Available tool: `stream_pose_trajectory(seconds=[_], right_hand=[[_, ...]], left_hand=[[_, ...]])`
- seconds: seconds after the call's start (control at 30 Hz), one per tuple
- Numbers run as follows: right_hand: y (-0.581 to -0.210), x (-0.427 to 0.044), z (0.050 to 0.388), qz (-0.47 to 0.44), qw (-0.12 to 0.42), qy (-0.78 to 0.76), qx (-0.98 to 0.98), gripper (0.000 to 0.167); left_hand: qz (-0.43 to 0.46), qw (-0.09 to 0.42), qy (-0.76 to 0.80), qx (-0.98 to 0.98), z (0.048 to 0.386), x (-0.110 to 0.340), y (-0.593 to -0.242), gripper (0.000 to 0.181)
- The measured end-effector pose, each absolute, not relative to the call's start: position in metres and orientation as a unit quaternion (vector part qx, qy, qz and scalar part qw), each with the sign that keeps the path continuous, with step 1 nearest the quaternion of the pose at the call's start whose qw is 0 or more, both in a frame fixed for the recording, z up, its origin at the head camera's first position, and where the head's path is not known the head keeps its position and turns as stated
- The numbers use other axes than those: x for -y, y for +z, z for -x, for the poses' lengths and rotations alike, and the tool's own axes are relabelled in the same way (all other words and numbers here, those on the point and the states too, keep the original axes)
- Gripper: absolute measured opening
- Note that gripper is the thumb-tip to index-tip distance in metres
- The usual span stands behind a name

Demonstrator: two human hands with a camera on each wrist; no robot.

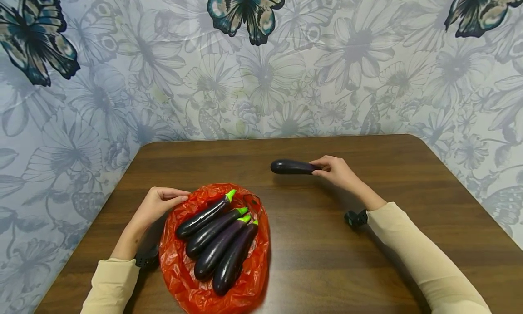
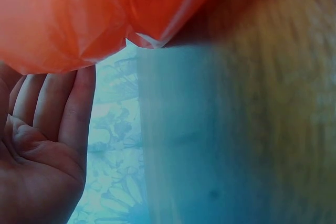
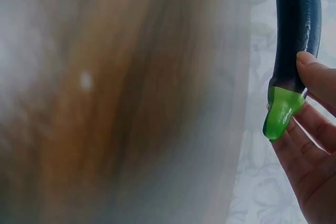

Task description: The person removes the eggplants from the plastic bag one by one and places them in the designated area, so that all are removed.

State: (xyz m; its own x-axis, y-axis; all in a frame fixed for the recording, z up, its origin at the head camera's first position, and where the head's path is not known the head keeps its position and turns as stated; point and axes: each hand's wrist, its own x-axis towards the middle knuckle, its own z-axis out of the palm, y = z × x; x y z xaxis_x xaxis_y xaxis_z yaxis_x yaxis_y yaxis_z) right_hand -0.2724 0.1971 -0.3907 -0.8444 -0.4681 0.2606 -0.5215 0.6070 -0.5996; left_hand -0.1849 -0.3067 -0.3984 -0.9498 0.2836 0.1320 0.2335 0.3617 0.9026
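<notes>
Between the thumb and fingers of my right hand (image 1: 337, 171) is the stem end of a dark purple eggplant (image 1: 291, 167), which lies level just over the table towards the back. Its green cap (image 3: 283, 109) shows in the right wrist view. My left hand (image 1: 157, 205) pinches the upper left rim of a red plastic bag (image 1: 173, 271); in the left wrist view the fingertips go out of sight behind the plastic. Inside the opened bag several glossy eggplants (image 1: 220, 246) lie side by side on a slant, green caps towards the upper right.
The brown wooden table (image 1: 327, 259) ends at the back against a wall (image 1: 286, 87) with a flower and butterfly pattern. Dark wrist devices are on both arms, the right one (image 1: 355, 218) close above the tabletop.
</notes>
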Motion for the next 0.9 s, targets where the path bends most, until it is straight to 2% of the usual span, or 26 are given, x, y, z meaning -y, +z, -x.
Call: stream_pose_trajectory(seconds=[0.47,0.9], right_hand=[[-0.397,-0.205,0.292,-0.262,0.012,0.308,0.914,0.031],[-0.402,-0.206,0.297,-0.27,0.005,0.287,0.919,0.031]], left_hand=[[-0.136,0.031,0.537,-0.832,0.173,0.292,-0.375,0.021],[-0.142,0.023,0.538,-0.831,0.184,0.306,-0.399,0.025]])
